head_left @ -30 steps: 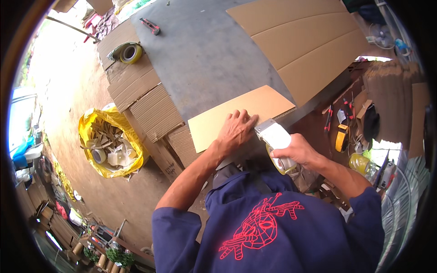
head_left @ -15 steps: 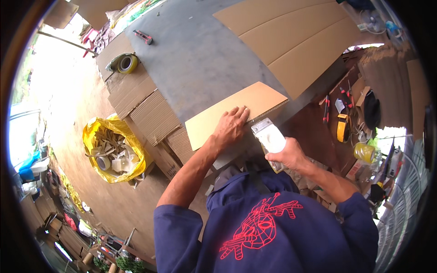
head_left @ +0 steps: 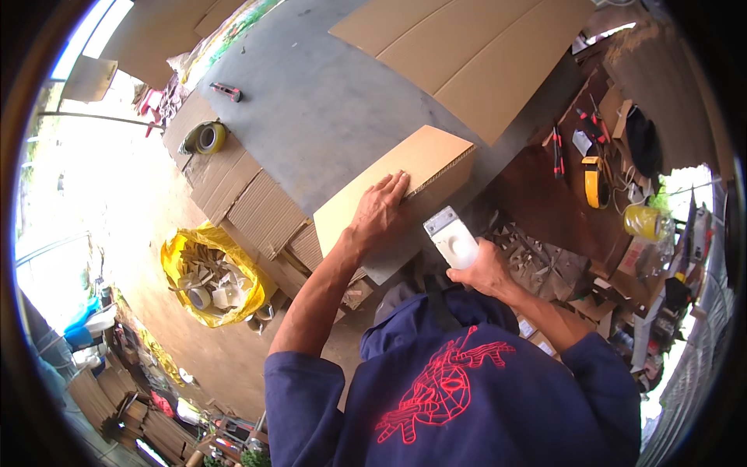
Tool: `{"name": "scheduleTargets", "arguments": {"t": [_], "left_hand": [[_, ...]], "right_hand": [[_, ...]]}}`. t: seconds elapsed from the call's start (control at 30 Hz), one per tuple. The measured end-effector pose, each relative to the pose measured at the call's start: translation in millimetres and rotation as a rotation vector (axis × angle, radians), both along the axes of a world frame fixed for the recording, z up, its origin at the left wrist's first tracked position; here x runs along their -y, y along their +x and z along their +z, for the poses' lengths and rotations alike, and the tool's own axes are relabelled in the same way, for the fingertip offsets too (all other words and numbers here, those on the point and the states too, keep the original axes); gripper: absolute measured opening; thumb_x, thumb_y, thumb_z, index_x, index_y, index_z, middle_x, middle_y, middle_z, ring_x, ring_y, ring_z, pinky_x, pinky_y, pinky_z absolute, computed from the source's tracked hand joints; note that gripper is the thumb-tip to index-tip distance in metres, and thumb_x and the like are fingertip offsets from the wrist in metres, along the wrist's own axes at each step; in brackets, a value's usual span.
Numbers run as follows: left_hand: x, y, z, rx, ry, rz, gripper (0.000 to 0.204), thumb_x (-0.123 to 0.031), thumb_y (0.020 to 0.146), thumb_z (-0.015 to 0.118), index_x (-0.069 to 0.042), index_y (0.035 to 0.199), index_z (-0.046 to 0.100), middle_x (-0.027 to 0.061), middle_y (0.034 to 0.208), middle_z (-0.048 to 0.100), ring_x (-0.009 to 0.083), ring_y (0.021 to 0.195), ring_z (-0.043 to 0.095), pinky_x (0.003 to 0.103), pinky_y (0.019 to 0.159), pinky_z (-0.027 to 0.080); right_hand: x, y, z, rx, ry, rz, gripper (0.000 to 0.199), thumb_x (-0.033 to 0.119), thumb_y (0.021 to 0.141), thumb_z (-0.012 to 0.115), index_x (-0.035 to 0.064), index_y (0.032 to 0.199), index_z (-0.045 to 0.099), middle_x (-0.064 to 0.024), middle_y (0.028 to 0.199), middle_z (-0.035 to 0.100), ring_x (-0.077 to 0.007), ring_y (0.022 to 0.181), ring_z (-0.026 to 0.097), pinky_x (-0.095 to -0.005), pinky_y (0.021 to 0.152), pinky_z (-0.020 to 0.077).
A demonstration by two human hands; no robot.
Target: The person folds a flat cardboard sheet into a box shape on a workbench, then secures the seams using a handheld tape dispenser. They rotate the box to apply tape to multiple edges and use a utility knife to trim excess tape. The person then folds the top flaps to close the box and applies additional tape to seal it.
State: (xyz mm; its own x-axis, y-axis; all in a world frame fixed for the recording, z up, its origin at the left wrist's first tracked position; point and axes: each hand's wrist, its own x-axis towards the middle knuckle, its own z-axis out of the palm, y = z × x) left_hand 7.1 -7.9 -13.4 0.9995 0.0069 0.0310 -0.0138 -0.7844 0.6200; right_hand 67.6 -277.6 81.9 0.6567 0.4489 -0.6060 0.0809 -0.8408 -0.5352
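Observation:
My left hand (head_left: 379, 205) lies flat on a light brown cardboard piece (head_left: 424, 156), fingers stretched toward its near edge. Corrugation shows along that edge, and a shaded cardboard face drops below it. In my right hand (head_left: 484, 268) is a white block-shaped hand tool with a metal end (head_left: 451, 236); its exact kind is unclear. The fingers wrap round its lower part, and the metal end points up toward the cardboard, apart from it. Under the cardboard is the grey tabletop (head_left: 311, 101).
A large creased cardboard sheet (head_left: 475, 62) lies at the far right. Leftward are a box cutter (head_left: 226, 92), a tape roll (head_left: 208, 138), cardboard strips (head_left: 264, 210) and a yellow bag of scraps (head_left: 175, 268). On the right are pliers (head_left: 558, 152) and a yellow-black tool (head_left: 595, 183).
The white tool has drawn slightly back from the cardboard's edge. The cardboard's near edge is tilted up more, showing more of the face beneath. My left hand has stayed on top; the whole view has shifted.

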Motion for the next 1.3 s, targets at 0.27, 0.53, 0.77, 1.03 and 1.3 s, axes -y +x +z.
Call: {"name": "scheduleTargets", "arguments": {"t": [0.27, 0.53, 0.77, 1.03, 1.3], "left_hand": [[-2, 5, 24, -0.093, -0.041, -0.034, 0.07, -0.025, 0.089, 0.067, 0.009, 0.147, 0.047, 0.0303, 0.148, 0.052, 0.045, 0.141, 0.048, 0.048, 0.118, 0.039], [3, 11, 26, -0.161, -0.009, 0.027, 0.068, -0.02, 0.088, 0.064, 0.013, 0.145, 0.045, 0.0325, 0.148, 0.051, 0.0447, 0.141, 0.047, 0.046, 0.118, 0.04], [38, 24, 14, -0.08, 0.201, 0.255, 0.037, -0.031, 0.092, 0.069, 0.004, 0.104, 0.062, 0.0206, 0.105, 0.068, 0.0354, 0.099, 0.069, 0.045, 0.081, 0.056], [33, 24, 25, -0.187, 0.196, 0.187, 0.038, -0.032, 0.093, 0.068, 0.003, 0.109, 0.062, 0.0209, 0.107, 0.069, 0.0351, 0.102, 0.069, 0.045, 0.086, 0.056], [41, 20, 14, -0.101, 0.216, 0.272, 0.036, -0.032, 0.086, 0.075, -0.002, 0.105, 0.065, 0.017, 0.105, 0.071, 0.0329, 0.097, 0.071, 0.046, 0.083, 0.057]], "right_hand": [[-10, 13, -66, -0.015, 0.006, 0.013, 0.055, 0.037, 0.063, 0.086, -0.0085, 0.091, 0.071, -0.0244, 0.086, 0.074, -0.0358, 0.082, 0.073, -0.0415, 0.08, 0.0578], [-35, 42, -39, -0.037, -0.111, 0.127, 0.054, 0.043, 0.061, 0.087, -0.0066, 0.079, 0.073, -0.0251, 0.078, 0.073, -0.0342, 0.076, 0.073, -0.0419, 0.074, 0.0574], [-53, 41, -17, -0.073, -0.184, 0.129, 0.06, 0.047, 0.061, 0.089, -0.0076, 0.08, 0.074, -0.0244, 0.08, 0.073, -0.0316, 0.075, 0.073, -0.04, 0.073, 0.0567], [-91, 64, 5, -0.131, -0.257, 0.216, 0.064, 0.048, 0.063, 0.094, -0.0075, 0.091, 0.076, -0.0208, 0.093, 0.076, -0.0276, 0.086, 0.074, -0.0389, 0.077, 0.0575], [-71, 26, -8, -0.161, -0.469, 0.45, 0.06, 0.049, 0.056, 0.094, -0.0015, 0.085, 0.079, -0.0167, 0.094, 0.077, -0.0251, 0.082, 0.074, -0.0379, 0.073, 0.0578]]}}
